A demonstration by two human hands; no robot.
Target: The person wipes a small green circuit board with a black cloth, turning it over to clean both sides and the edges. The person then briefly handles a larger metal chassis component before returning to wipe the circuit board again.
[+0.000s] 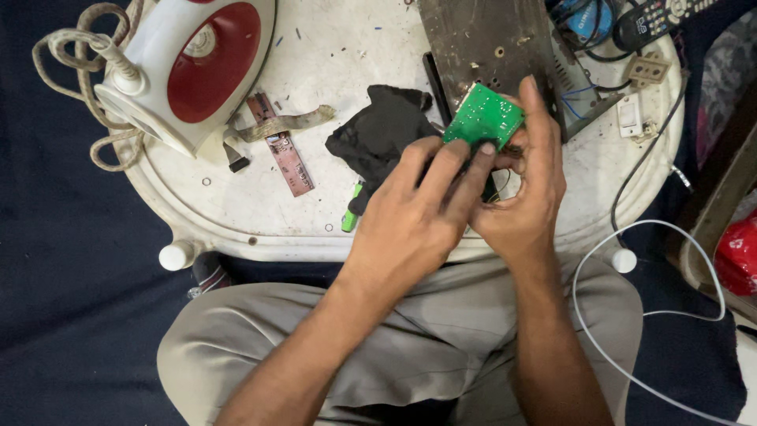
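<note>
Head cam, looking down onto lap + low white tray table (339, 47).

Green circuit board (483, 117) held up above table's near-right area, tilted, component side not readable. Right hand (527, 197) wrapped round board's right edge, index finger extended up along that edge, thumb tucked beneath; grasping board. Left hand (410, 221) crossing in from left, fingertips (487, 147) pressed on board's lower edge, fingers curled, pinching it. Both hands touching each other below board. Anything under board hidden by fingers; cannot tell what sits there.

Around:
- Black cloth (381, 132), crumpled, just left of board, partly under left fingers.
- Green-handled tool (351, 214) poking out below cloth, tip hidden by cloth/hand.
- Dark metal chassis plate (489, 43) directly behind board, top of frame; blue + black wires at its right side.
- Brown strip PCB (285, 154) w/ grey ribbon cable (280, 124), left-centre of table, well apart from hands.
- White/red clothes iron (185, 67) lying far left, braided cord (75, 47) looped beside it, over table edge.
- Beige socket piece (648, 69) + white switch (629, 117) at right rim.
- Remote control (666, 16), top-right corner.
- White cable (670, 268) looping over right knee, off table.
- Red bag (737, 256), far right edge.

Grey trousers (410, 347) under forearms; dark blue floor covering (71, 300) around.
</note>
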